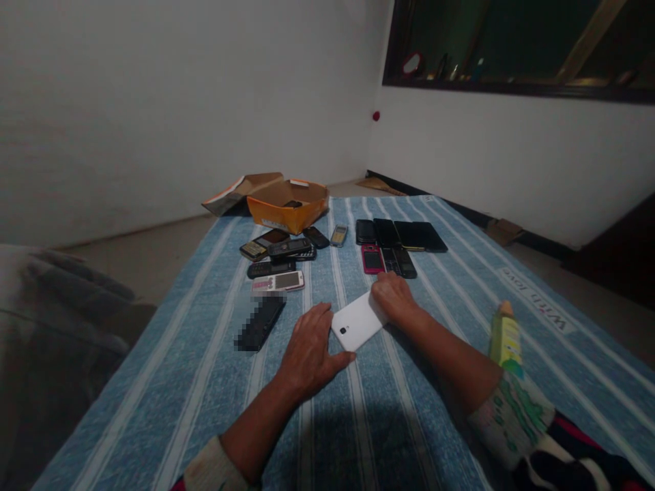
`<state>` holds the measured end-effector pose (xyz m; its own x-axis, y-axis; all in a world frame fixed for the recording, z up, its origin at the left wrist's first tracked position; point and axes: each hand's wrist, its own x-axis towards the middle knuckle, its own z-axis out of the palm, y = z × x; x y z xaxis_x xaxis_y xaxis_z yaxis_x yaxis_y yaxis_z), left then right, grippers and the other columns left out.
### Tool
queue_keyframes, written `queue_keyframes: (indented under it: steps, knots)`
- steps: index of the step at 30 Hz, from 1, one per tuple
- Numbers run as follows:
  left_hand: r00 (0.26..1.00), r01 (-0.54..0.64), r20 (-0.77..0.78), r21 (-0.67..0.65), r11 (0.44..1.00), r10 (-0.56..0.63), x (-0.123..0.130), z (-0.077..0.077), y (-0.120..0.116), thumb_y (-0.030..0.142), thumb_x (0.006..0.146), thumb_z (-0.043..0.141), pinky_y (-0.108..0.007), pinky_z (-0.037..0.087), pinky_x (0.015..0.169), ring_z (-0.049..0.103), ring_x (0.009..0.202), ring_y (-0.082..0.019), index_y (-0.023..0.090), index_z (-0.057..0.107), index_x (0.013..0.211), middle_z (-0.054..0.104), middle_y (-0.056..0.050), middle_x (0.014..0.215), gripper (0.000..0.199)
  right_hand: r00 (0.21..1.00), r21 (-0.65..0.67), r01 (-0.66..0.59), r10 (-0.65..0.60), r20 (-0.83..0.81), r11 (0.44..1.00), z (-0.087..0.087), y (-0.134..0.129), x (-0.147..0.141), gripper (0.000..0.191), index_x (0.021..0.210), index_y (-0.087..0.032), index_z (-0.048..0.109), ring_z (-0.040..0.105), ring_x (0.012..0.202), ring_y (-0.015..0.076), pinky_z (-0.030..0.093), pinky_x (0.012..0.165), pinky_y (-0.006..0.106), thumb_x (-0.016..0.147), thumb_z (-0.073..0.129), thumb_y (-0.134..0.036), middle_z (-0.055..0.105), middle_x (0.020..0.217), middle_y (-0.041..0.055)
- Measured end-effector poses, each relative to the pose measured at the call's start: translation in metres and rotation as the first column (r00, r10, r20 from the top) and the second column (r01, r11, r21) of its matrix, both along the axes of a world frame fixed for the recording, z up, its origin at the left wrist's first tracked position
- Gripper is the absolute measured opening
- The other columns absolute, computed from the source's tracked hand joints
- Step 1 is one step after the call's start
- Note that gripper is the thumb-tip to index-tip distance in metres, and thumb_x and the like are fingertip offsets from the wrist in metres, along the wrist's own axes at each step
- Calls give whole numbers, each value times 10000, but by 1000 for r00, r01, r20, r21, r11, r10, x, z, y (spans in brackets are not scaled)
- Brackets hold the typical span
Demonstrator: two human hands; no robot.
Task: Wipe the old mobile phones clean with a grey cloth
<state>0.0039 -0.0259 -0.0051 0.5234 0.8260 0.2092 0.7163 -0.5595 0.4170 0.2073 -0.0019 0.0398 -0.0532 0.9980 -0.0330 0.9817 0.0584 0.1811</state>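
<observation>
A white smartphone (361,322) is face down at the middle of the striped tablecloth, its camera side up. My left hand (313,351) grips its left end, with the thumb along the near corner and the fingers at the far edge. Curled over the right end, my right hand (396,296) grips it too; some of those fingertips are hidden. Left of my hands lies a black phone (263,324), partly blurred out. Beyond it are a white and pink phone (279,281) and a pile of keypad phones (289,247). A red phone (372,259) lies just past my right hand.
An open orange box (289,208) with dark items inside stands at the far left. Several dark phones (386,233) are lined up at the far right. A yellow-green bottle (506,337) lies beside my right forearm. Blue striped cloth (205,382) covers the table.
</observation>
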Motion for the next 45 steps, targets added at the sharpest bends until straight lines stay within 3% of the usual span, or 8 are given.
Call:
queue_keyframes:
  steps: [4,9,22,25,29,34,45]
  knots:
    - [1000,3,21,14,1000,-3,-1,-3,1,392,646,752,-588,380,1078,461,1310,-399,158,548,1130,521,-201,1382,575,1000,-3,8,-8,-8,1000,-3,-2,5,287,1014,-89,713,606,1009,255,455,774,293,902,449,-78,662,1064,194]
    - [999,16,32,19,1000,-17,0,-2,0,389,647,753,-583,386,1075,466,1305,-397,160,547,1124,523,-205,1378,568,998,-8,65,-65,-10,998,-7,-28,12,308,1032,-99,697,608,990,262,451,773,305,911,415,-78,660,1050,181]
    - [999,35,-23,19,999,-35,0,0,4,420,684,720,-580,385,1071,456,1312,-392,153,530,1126,510,-214,1383,550,990,-82,134,-136,-31,988,-1,-56,18,367,1121,-103,645,595,1006,257,442,770,311,928,337,-63,640,1081,168]
    - [999,41,-14,35,999,-41,1,-1,5,434,686,710,-583,390,1067,464,1302,-400,163,540,1123,521,-204,1372,542,992,-147,108,-116,-43,983,9,-58,21,355,1087,-111,665,604,986,251,441,746,305,911,360,-60,648,1065,164]
    - [999,39,-16,46,998,-39,2,-1,6,468,676,710,-576,396,1064,472,1293,-400,172,549,1111,523,-199,1368,550,996,-125,70,-76,-45,990,15,-45,21,342,1086,-116,677,599,1004,262,444,754,307,907,388,-70,653,1082,166]
    - [999,49,-21,54,997,-48,2,0,8,500,691,687,-586,404,1048,481,1279,-402,162,549,1113,530,-205,1365,558,997,-111,71,-75,-27,991,6,-36,19,352,1111,-63,659,588,1037,285,463,781,323,918,365,-65,645,1104,198]
    - [997,47,-64,46,998,-44,7,1,11,534,695,646,-552,370,1080,452,1296,-403,114,539,1175,514,-225,1373,647,999,-85,3,-6,-37,996,-4,-59,3,383,1096,-64,664,599,1008,279,479,782,352,919,324,-53,660,1066,230]
